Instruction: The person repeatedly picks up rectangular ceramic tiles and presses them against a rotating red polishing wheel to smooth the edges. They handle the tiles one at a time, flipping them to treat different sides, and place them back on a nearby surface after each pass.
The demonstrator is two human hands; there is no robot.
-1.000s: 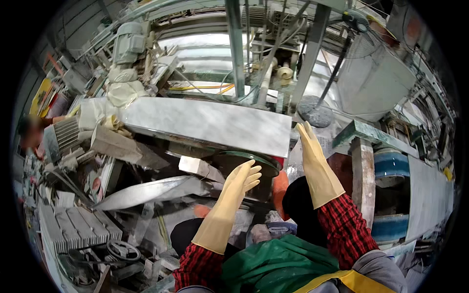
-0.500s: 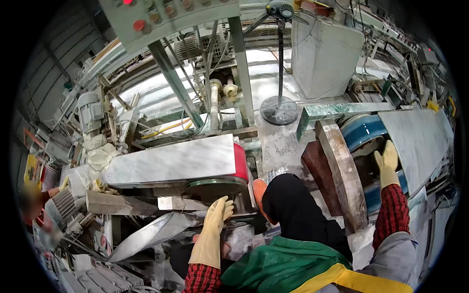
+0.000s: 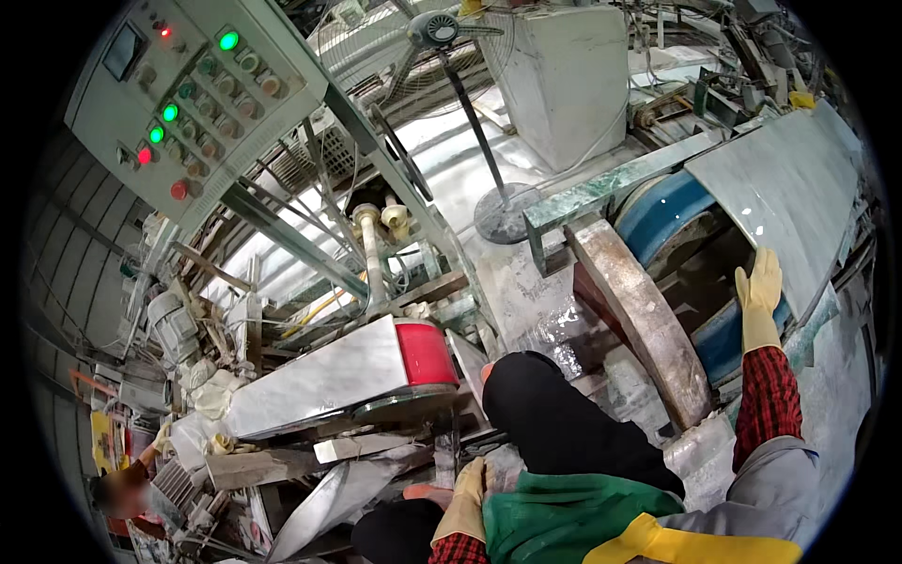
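single head cam, fisheye, looks down-fwd over machine bed [image 3: 329, 381]; close range; no 2nd view.

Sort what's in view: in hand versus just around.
In hand:
right hand against the grey stone slab
left hand low beside the grey machine housing

Just around:
control panel
pedestal fan
blue drum

Gloved hands: two, the left hand [image 3: 467, 503] and the right hand [image 3: 759, 299]
Green lamps lit on the control panel [image 3: 193, 89]: three
Red lamps lit: three
Standing fans [image 3: 442, 28]: one
Grey slabs [image 3: 794, 188]: one
Other people [image 3: 117, 489]: one
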